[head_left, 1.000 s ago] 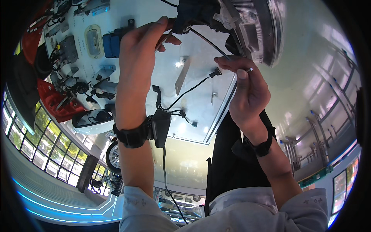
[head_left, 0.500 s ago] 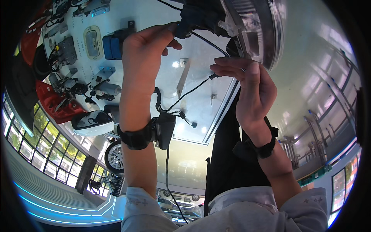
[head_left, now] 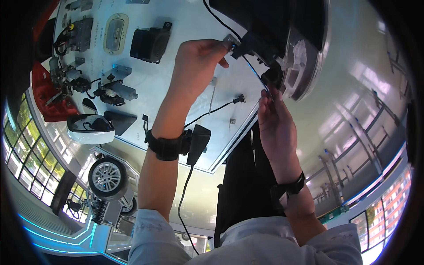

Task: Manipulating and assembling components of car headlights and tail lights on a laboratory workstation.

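Observation:
A car headlight (head_left: 298, 66) with a black housing and clear lens lies at the top right of the white board. My left hand (head_left: 196, 66) pinches at a small dark piece beside the black bracket (head_left: 252, 46) on the headlight's left side; its fingertips hide most of that piece. From the bracket a thin dark rod (head_left: 255, 73), perhaps a cable, slants down to my right hand (head_left: 279, 128). The right fingertips close on its lower end, just below the headlight. A black cable (head_left: 221, 21) runs past the bracket from the top.
On the white board (head_left: 154, 97) are a black module (head_left: 150, 42), an oval lamp (head_left: 115, 34), a small motor (head_left: 119, 90) and a loose cable with a connector (head_left: 239, 99). A side mirror (head_left: 90, 129) and red tail lamp (head_left: 51, 97) sit left. A wheel assembly (head_left: 106, 176) stands beyond.
The view has shifted, showing more of the headlight's black housing. My right hand has moved down to the lower end of the rod, away from the loose connector. My left hand stays at the bracket.

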### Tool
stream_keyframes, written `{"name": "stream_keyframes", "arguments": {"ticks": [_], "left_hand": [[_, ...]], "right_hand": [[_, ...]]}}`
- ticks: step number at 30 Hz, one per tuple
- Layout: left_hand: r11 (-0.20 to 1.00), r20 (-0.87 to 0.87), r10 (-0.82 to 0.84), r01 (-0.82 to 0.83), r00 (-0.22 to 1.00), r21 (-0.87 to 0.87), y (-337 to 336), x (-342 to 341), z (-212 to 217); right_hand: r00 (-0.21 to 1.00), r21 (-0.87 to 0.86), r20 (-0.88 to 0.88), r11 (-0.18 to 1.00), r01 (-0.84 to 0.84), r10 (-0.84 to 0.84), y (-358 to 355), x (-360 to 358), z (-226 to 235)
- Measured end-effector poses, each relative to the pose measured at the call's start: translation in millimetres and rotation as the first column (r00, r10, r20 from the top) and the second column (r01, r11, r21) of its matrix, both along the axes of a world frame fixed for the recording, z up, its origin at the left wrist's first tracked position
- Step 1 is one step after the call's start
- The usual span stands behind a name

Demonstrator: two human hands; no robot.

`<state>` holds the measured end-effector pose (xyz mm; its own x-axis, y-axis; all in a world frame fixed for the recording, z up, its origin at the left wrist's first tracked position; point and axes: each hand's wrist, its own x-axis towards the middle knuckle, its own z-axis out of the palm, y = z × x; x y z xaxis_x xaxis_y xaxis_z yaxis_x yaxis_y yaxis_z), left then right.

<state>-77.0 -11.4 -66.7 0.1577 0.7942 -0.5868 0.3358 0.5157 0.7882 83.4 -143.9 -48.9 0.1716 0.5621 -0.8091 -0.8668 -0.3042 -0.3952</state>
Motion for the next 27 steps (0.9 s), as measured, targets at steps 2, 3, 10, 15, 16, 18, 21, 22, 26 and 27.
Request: {"name": "stream_keyframes", "arguments": {"ticks": [2, 3, 10, 15, 16, 18, 21, 22, 26, 27], "left_hand": [[1.000, -0.001, 0.000, 0.000, 1.000, 0.020, 0, 0, 1], [1.000, -0.001, 0.024, -0.024, 1.000, 0.018, 2, 0, 0], [1.000, -0.008, 0.008, -0.008, 1.000, -0.005, 2, -2, 3], [1.000, -0.011, 0.009, -0.009, 1.000, -0.002, 2, -3, 4], [1.000, 0.015, 0.009, -0.009, 1.000, 0.003, 3, -3, 3], [1.000, 0.045, 0.016, -0.017, 0.999, 0.004, 2, -3, 1], [1.000, 0.050, 0.021, -0.020, 0.999, -0.022, 1, -4, 0], [0.999, 0.074, 0.033, -0.030, 0.997, -0.040, 1, -4, -1], [0.999, 0.064, -0.012, 0.014, 0.998, -0.037, 3, -7, -4], [0.999, 0.064, -0.008, 0.011, 0.998, -0.041, 3, -8, -4]], "right_hand": [[0.985, -0.017, 0.153, 0.997, -0.080, 0.082, 1, -6, 0], [0.945, -0.041, 0.300, 0.991, -0.128, 0.134, 0, -8, -1], [0.585, -0.044, 0.751, 0.908, -0.417, 0.305, -9, -8, -22], [-0.104, -0.224, 0.972, 0.688, -0.691, 0.211, -10, 13, -37], [-0.129, -0.217, 0.976, 0.707, -0.673, 0.176, -9, 14, -40], [-0.096, -0.216, 0.974, 0.700, -0.680, 0.207, -7, 16, -38], [0.257, -0.169, 0.886, 0.785, -0.596, 0.385, -2, 10, -29], [0.568, -0.163, 0.688, 0.859, -0.485, 0.451, 0, 8, -24], [0.944, -0.158, -0.113, 0.932, -0.326, 0.311, 8, 12, 2], [0.943, -0.162, -0.114, 0.930, -0.329, 0.313, 11, 15, 6]]}}
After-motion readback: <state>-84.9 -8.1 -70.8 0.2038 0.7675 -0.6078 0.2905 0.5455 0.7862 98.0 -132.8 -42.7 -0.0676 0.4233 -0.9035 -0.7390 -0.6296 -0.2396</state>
